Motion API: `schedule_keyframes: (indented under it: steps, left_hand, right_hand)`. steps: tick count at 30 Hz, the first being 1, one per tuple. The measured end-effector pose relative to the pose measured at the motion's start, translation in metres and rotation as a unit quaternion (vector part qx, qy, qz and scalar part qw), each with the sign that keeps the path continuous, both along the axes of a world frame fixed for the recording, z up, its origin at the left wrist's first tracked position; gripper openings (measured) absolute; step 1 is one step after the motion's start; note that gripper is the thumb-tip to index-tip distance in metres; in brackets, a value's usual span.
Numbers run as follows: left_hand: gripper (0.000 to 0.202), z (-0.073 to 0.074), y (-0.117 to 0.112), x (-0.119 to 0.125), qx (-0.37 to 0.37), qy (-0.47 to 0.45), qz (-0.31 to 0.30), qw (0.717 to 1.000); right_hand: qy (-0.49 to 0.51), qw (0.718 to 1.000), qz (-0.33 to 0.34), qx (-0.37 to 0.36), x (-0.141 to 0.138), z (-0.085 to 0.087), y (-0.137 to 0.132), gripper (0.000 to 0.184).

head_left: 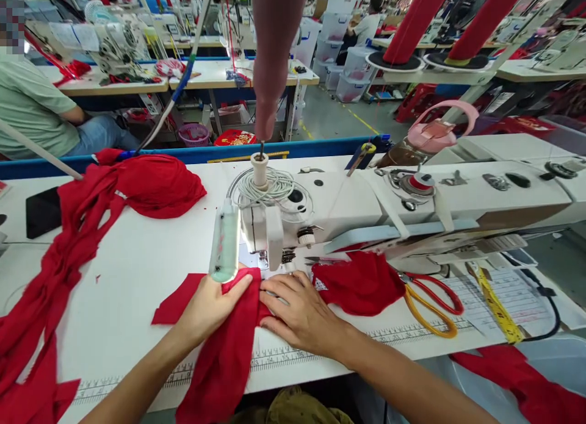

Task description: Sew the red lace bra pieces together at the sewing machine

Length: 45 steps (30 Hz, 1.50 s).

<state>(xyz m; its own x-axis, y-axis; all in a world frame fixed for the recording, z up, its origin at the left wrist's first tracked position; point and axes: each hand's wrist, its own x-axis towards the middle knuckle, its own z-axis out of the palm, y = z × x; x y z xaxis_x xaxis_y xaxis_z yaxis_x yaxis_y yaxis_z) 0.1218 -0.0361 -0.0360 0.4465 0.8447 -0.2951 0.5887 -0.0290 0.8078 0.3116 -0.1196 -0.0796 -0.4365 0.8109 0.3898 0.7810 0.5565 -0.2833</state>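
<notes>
Red fabric (229, 351) runs from the sewing machine's needle area down over the table's front edge. My left hand (213, 302) is closed on its upper part, thumb on top, left of the needle. My right hand (297, 308) lies palm down to the right, fingers spread, touching the fabric's edge by the presser foot (262, 259). Another flat red piece (178, 299) shows behind my left hand. The white sewing machine (315, 198) stands just beyond both hands, with a clear guard (225, 241) at its left end. The fingertips of my right hand are partly hidden near the foot.
Scissors (433, 302) with red and yellow handles lie at right beside a red cloth piece (361, 283) and a yellow tape measure (497, 305). Bundled red fabric (155, 183) and a dark phone (43, 212) occupy the left. A pink-lidded bottle (434, 134) stands behind the machine.
</notes>
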Motion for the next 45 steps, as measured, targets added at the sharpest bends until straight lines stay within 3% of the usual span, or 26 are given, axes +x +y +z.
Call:
schedule_keyframes:
  steps: [2, 3, 7, 11, 16, 30, 35, 39, 42, 45]
  left_hand:
    - [0.037, 0.003, 0.0, 0.0, -0.071, -0.047, -0.018, 0.996]
    - [0.036, 0.002, 0.0, 0.001, -0.059, -0.032, -0.025, 0.997]
    - [0.03, -0.017, 0.005, 0.006, 0.128, 0.135, -0.013, 0.982]
    - [0.032, -0.028, 0.008, 0.005, 0.173, 0.182, -0.028, 0.968]
    - [0.037, -0.027, 0.014, -0.002, 0.159, 0.187, -0.073, 0.967]
    - [0.03, -0.019, 0.017, 0.004, 0.115, 0.143, -0.048, 0.982]
    - [0.031, -0.023, 0.021, 0.003, 0.109, 0.147, -0.043, 0.982]
    - [0.029, -0.025, 0.023, 0.0, 0.117, 0.198, -0.067, 0.971]
    - [0.029, -0.024, 0.01, -0.002, 0.238, 0.224, -0.072, 0.942]
    - [0.033, -0.026, -0.013, -0.005, 0.426, 0.185, -0.129, 0.876]
  right_hand:
    - [-0.003, 1.0, -0.002, -0.001, 0.0, -0.001, 0.0, 0.018]
    - [-0.004, 1.0, -0.002, -0.002, 0.001, -0.002, 0.001, 0.015]
    - [-0.003, 1.0, 0.0, -0.002, 0.001, -0.001, 0.001, 0.017]
    - [0.005, 1.0, -0.002, -0.001, 0.001, 0.0, 0.001, 0.018]
    - [0.006, 1.0, -0.005, -0.012, 0.002, 0.0, 0.001, 0.023]
    - [0.025, 0.999, -0.008, -0.027, 0.003, 0.003, 0.001, 0.022]
    - [-0.023, 0.995, -0.073, -0.061, 0.003, 0.012, 0.008, 0.031]
    - [-0.082, 0.989, -0.097, -0.074, -0.001, 0.01, 0.017, 0.037]
    - [-0.085, 0.988, -0.112, -0.055, -0.003, 0.004, 0.018, 0.037]
    - [-0.075, 0.99, -0.115, -0.046, -0.003, 0.002, 0.017, 0.038]
